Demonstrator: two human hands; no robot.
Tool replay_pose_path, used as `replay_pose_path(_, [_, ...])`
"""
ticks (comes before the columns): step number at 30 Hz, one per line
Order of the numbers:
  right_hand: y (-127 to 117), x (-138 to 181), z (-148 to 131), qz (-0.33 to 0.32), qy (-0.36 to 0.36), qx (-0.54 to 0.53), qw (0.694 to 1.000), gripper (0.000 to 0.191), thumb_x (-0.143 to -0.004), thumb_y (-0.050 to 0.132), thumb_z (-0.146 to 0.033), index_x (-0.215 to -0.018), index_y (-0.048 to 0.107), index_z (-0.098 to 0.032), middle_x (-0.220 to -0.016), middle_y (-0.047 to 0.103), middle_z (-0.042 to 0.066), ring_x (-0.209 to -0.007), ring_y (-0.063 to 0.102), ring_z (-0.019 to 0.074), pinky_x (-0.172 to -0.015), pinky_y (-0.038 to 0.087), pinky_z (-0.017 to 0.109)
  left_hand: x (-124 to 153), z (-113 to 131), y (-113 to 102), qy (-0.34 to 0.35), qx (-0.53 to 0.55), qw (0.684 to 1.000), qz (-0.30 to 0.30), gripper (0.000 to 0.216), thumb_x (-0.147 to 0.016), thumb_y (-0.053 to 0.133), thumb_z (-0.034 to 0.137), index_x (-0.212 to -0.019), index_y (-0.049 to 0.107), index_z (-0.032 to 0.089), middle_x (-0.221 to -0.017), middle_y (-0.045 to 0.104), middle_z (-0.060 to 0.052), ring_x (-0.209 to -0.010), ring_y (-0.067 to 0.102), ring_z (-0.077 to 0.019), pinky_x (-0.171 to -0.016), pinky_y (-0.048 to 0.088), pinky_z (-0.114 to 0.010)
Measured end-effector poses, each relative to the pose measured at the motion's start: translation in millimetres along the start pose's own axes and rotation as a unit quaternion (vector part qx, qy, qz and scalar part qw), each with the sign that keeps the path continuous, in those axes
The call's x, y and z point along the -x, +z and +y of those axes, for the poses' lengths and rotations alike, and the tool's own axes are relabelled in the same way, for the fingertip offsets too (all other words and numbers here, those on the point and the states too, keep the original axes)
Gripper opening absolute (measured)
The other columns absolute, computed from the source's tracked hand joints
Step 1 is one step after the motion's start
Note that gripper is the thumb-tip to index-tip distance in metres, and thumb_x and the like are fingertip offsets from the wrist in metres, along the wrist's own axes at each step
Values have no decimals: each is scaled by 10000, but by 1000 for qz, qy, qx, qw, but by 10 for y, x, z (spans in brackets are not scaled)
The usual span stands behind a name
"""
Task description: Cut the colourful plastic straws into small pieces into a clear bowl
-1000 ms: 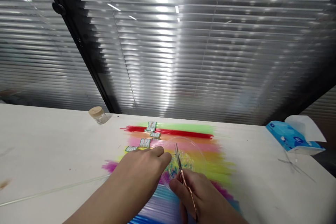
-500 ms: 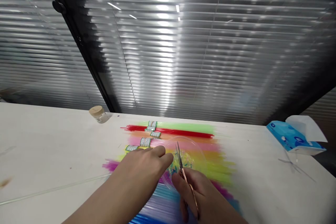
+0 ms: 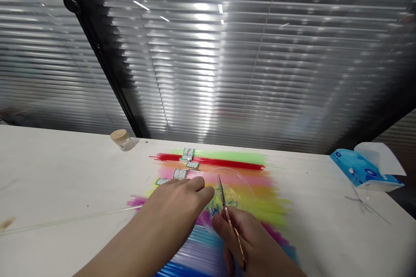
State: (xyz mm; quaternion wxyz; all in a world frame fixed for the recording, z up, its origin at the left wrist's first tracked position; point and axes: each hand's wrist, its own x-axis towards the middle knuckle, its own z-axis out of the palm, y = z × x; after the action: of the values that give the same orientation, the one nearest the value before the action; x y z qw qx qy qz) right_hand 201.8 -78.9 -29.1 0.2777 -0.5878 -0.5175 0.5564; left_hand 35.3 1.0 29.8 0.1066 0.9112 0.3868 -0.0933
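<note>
My left hand (image 3: 182,201) is closed, knuckles up, its fingertips hidden from me. A long, thin, pale straw (image 3: 81,216) runs from it out to the left over the table. My right hand (image 3: 240,236) grips copper-handled scissors (image 3: 223,199), their blades pointing away from me and nearly together. Just left of the blades is my left thumb. Beneath both hands sits a clear round bowl (image 3: 248,188) with many small cut pieces (image 3: 232,197) in yellow, green and blue.
Bundles of coloured straws lie across the white table (image 3: 65,173), including a red bundle (image 3: 227,164); several have paper bands (image 3: 180,174). A wooden-lidded jar (image 3: 121,140) stands back left. At right is a blue tissue pack (image 3: 364,169). Window blinds (image 3: 208,60) rise behind.
The pale straw on the left has swung away from me, toward the back of the table. Both hands and the scissors have barely moved.
</note>
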Motion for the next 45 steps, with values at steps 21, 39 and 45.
replay_pose_path(21, [-27,26,-83,-5,-7,41,999,739,-883,323,-935,-724,470,-228,-677,564,21,-653,539,181,-632,388,311,17,-23,59,32,8,999,11,413,-905,419,-5,-1112,655,263,-1117,690,-55,-973,695,-245,-824,552,-349])
replay_pose_path(39, [-42,36,-66,-7,9,20,1000,657,-899,457,-868,-753,487,-228,-712,599,35,-683,560,199,-622,397,310,38,-12,76,45,28,998,27,387,-954,471,41,-1174,676,285,-1110,700,-37,-899,680,-225,-760,525,-328])
replay_pose_path(45, [-50,49,-68,-4,4,9,1000,669,-883,466,-884,-738,480,-230,-699,601,30,-674,573,196,-600,397,298,44,-23,89,52,28,998,32,405,-949,465,34,-1185,679,285,-1108,704,-36,-891,680,-227,-751,526,-331])
